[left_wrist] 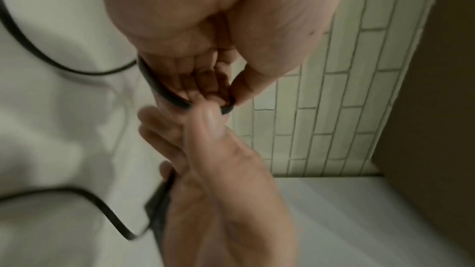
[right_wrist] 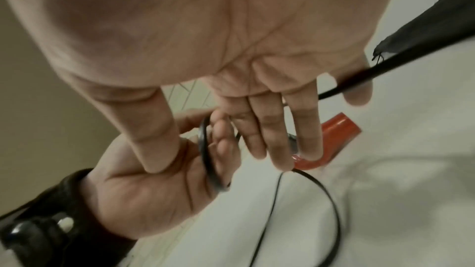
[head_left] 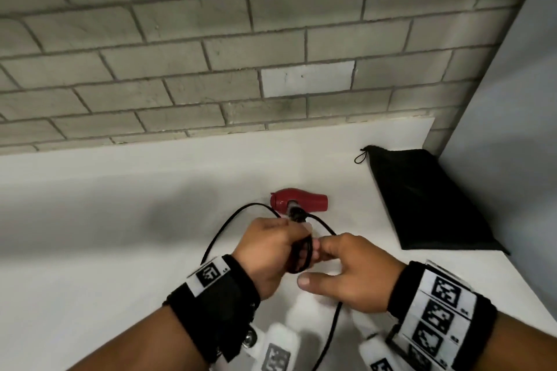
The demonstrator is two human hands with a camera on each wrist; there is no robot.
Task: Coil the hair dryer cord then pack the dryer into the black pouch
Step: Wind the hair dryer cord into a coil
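A small red hair dryer (head_left: 298, 200) lies on the white counter (head_left: 120, 220) just beyond my hands, and shows behind the fingers (right_wrist: 336, 127) in the right wrist view. My left hand (head_left: 268, 250) grips a small coil of its black cord (head_left: 301, 256), the loops lying round its curled fingers (right_wrist: 208, 159). My right hand (head_left: 346, 274) meets the coil with straight fingers; the cord (right_wrist: 347, 86) passes between its last two fingers. Loose cord (head_left: 223, 226) arcs left on the counter. The black pouch (head_left: 428, 199) lies flat at the right.
A grey brick wall (head_left: 211, 69) rises behind the counter. A plain grey panel (head_left: 518, 99) closes off the right side, just past the pouch. The counter's right edge runs diagonally below the pouch.
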